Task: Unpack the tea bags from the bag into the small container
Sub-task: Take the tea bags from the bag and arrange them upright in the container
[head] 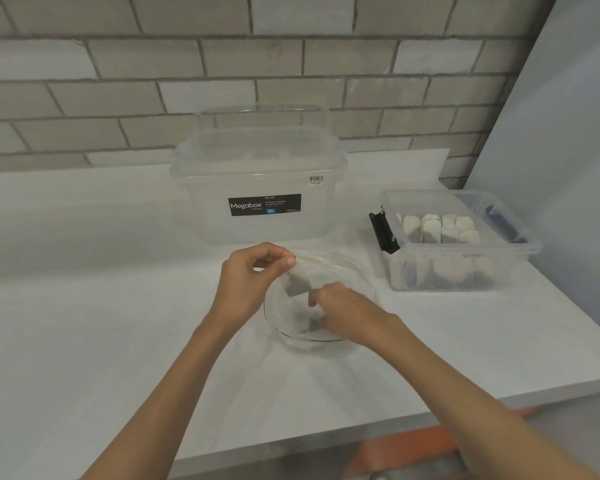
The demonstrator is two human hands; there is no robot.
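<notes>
A clear plastic bag [347,271] lies on the white counter in front of me, with a few tea bags [297,284] showing through it. My left hand [250,277] pinches the bag's upper edge and holds its mouth up. My right hand [347,311] reaches into the bag with fingers curled round a tea bag near the bottom. To the right stands the small clear container [499,258] with a black clip [383,233], and several white tea bags [440,228] stand in rows inside it.
A large clear lidded box [257,188] labelled Megabox stands right behind the bag against the grey brick wall. The counter's front edge [361,427] runs diagonally below my arms, with something orange beneath it. A pale panel [568,133] rises at the right.
</notes>
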